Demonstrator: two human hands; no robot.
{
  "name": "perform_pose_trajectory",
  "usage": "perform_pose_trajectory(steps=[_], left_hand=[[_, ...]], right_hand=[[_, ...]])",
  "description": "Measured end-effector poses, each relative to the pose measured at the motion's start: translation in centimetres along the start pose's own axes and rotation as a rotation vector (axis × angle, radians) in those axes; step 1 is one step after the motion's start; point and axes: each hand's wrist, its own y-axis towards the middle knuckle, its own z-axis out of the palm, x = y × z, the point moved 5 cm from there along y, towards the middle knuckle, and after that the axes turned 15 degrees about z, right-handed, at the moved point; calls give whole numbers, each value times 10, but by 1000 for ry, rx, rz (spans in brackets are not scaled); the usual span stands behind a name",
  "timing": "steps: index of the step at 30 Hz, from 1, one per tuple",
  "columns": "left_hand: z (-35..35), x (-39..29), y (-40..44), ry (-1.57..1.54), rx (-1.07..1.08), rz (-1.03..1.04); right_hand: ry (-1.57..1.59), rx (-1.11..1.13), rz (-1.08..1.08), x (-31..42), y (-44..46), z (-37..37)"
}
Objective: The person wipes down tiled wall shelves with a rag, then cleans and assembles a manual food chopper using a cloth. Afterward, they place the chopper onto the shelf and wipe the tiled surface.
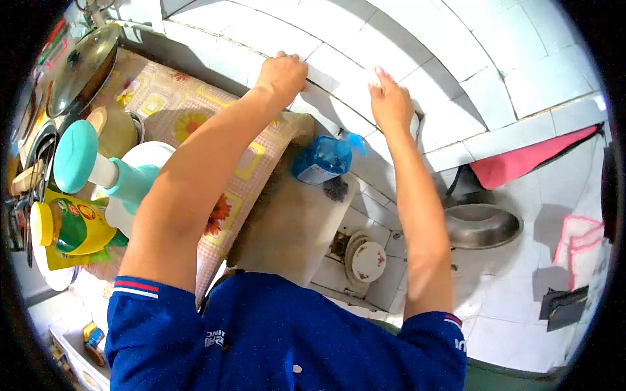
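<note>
The left hand [282, 75] is hanging between 11 and 12 o'clock, just beside the tiled wall [355, 52]; its fingers are lying folded together, and their inner side is staying out of sight, so I cannot tell whether they are clamping anything. The right hand [391, 111] is hovering well apart from it at about 1 o'clock, in front of the same tiles, its index finger pointing toward 12 and standing apart from the others (whether the fingertip is touching the tiles, I cannot tell).

Nearly at the clock's centre, slightly toward 12, a blue bottle [319, 161] is standing between the two arms, on a bare stretch of counter [280, 221]. A dark scrubber [336, 189] is lying just beside it, on its 5 o'clock side. Small plates [369, 262] are sitting stacked lower down, between 4 and 5 o'clock, and a metal basin [479, 228] is resting just past 3, with a pink cloth [521, 161] hanging above it.

Toward 10 o'clock a flowered tablecloth [244, 169] is covering the worktop, and a glass-lidded pan [81, 72] is leaning at its far end. A turquoise-topped object [75, 156] is standing just past 9, near a yellow-capped bottle [43, 224]
</note>
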Motion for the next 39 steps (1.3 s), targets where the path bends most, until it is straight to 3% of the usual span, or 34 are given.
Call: perform_pose_trajectory(steps=[1,4,5,8,9,11,13,17,18,20,23,29,33,36,37,39], left_hand=[[1,-2,-1,3,-11,23],[1,0,1,-12,10,15],[1,-4,-1,-17,10,24],[0,-2,-1,-5,-4,-2],[0,-1,0,3,-19,-7],[1,-2,0,13,2,1],[-1,-2,-1,4,23,-1],[-1,-3,-2,-10,-13,11],[-3,-5,-3,4,-20,14],[-3,-5,-4,22,-25,18],[0,-2,-2,14,-38,31],[-3,-6,-4,10,-9,27],[-2,-6,-5,7,-43,37],[1,-5,-4,57,-15,46],[-2,-8,-5,63,-11,54],[-11,-6,-6,-46,7,45]], right_hand=[[-5,6,-3,5,-9,-4],[109,505,-88,22,-38,-1],[104,502,-79,26,-37,-11],[375,206,230,11,-15,-37],[378,197,214,8,-15,-35],[158,108,-75,16,-35,-45],[169,10,-149,28,-48,-72],[128,-551,-311,38,-74,-151],[128,-554,-309,34,-69,-161],[-40,-839,-215,25,-65,-180],[-54,-890,-121,17,-30,-153],[107,-682,-284,54,-24,-148],[117,-858,-123,25,-32,-166],[67,-536,-342,58,-20,-133],[98,-308,-313,72,-23,-121],[182,-330,-286,90,-31,-122]])
